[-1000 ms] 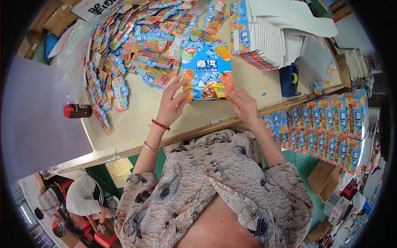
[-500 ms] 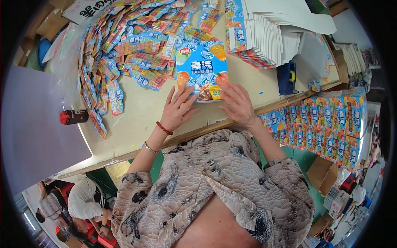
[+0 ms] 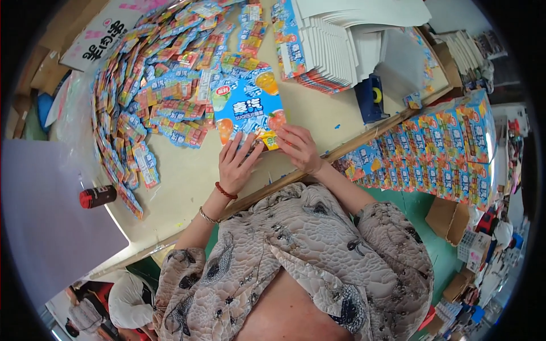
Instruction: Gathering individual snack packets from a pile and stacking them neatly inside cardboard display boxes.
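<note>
A blue candy box [image 3: 257, 105] with fruit and drink pictures lies face up on the table in front of me. My left hand [image 3: 239, 166] rests its spread fingers on the lower left part of the box, the thumb near its lower edge. At the lower right corner, my right hand [image 3: 299, 149] has its fingers bent together on the box; its thumb is partly hidden. Left of the box and beyond it spreads a big heap of colourful candy packets [image 3: 170, 88].
Flat printed cartons [image 3: 330, 48] are stacked at the far right beside a blue tape dispenser [image 3: 371, 101]. Finished-looking boxes [image 3: 424, 150] stand in rows past the wooden table edge [image 3: 364, 143]. A dark red-capped jar [image 3: 98, 196] lies at left. People work at lower left.
The view has turned and shifted, so the table appears lower and farther left. My right hand's fingers have drawn closer together at the box corner. The left hand stays on the box.
</note>
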### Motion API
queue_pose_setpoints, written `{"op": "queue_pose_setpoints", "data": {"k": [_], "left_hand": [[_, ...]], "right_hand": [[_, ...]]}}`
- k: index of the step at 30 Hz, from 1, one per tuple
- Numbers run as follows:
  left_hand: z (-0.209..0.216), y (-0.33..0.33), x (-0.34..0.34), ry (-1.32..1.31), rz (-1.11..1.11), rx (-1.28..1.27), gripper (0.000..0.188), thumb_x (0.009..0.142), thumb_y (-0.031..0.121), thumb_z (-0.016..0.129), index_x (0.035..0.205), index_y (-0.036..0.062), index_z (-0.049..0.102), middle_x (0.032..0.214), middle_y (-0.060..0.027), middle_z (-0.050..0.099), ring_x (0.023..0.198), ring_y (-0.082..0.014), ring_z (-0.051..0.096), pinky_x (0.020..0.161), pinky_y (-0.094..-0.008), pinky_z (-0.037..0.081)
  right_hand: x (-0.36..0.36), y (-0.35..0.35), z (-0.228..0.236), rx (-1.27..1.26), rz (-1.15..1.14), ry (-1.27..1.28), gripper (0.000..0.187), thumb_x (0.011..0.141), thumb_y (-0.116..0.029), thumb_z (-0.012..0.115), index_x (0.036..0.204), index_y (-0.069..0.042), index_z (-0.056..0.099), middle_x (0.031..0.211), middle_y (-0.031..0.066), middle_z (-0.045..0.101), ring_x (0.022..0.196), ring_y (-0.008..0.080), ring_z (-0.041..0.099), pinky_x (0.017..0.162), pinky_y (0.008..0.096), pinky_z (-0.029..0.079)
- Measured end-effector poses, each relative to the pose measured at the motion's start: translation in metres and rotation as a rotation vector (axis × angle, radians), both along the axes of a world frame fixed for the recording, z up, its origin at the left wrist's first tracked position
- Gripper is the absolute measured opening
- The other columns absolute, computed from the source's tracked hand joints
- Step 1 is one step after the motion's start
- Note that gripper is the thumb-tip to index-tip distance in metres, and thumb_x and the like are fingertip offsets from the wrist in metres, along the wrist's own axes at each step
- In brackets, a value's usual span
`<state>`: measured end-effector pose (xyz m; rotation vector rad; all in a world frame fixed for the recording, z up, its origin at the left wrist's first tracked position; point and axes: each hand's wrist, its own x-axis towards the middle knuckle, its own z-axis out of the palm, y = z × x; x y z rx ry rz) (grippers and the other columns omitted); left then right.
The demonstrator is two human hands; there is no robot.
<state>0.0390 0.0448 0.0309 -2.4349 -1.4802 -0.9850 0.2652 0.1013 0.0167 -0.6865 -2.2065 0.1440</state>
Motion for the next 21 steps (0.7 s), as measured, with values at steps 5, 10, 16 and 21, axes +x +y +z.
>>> {"op": "queue_pose_setpoints", "data": {"k": [5, 10, 16, 21], "left_hand": [[-0.003, 0.003, 0.003, -0.034, -0.009, 0.006, 0.042, 0.081, 0.004, 0.061, 0.12, 0.0197, 0.065, 0.132, -0.0017, 0.057, 0.128, -0.0255, 0.048, 0.105, -0.0375, 0.034], [-0.004, 0.002, 0.007, -0.09, 0.022, 0.008, 0.028, 0.085, 0.011, 0.066, 0.112, 0.0182, 0.069, 0.124, -0.0019, 0.063, 0.123, -0.0254, 0.053, 0.102, -0.037, 0.037], [-0.003, 0.001, 0.024, -0.157, 0.053, 0.036, 0.038, 0.084, -0.001, 0.056, 0.115, 0.0178, 0.068, 0.129, -0.002, 0.06, 0.124, -0.0263, 0.052, 0.101, -0.0375, 0.038], [-0.005, 0.003, 0.038, -0.146, 0.07, 0.044, 0.039, 0.084, 0.0, 0.057, 0.118, 0.0175, 0.067, 0.132, -0.0015, 0.058, 0.126, -0.0262, 0.05, 0.103, -0.0378, 0.036]], "right_hand": [[0.001, -0.003, 0.004, -0.034, -0.01, 0.001, 0.038, 0.072, -0.001, 0.07, 0.109, -0.004, 0.064, 0.119, 0.0082, 0.06, 0.117, 0.0297, 0.053, 0.096, 0.0407, 0.043], [0.016, -0.005, 0.027, -0.264, -0.296, 0.389, 0.035, 0.078, -0.004, 0.069, 0.112, -0.003, 0.059, 0.116, 0.011, 0.058, 0.112, 0.0299, 0.052, 0.095, 0.0391, 0.041], [0.177, 0.049, 0.026, -0.161, -1.258, 0.12, 0.029, 0.092, -0.028, 0.061, 0.103, -0.002, 0.064, 0.09, 0.0073, 0.056, 0.087, 0.0186, 0.052, 0.078, 0.0327, 0.041], [0.243, 0.081, 0.02, -1.038, -0.844, 0.361, 0.025, 0.087, -0.022, 0.066, 0.097, 0.001, 0.068, 0.086, 0.0, 0.066, 0.077, 0.0077, 0.054, 0.072, 0.0246, 0.041]]}}
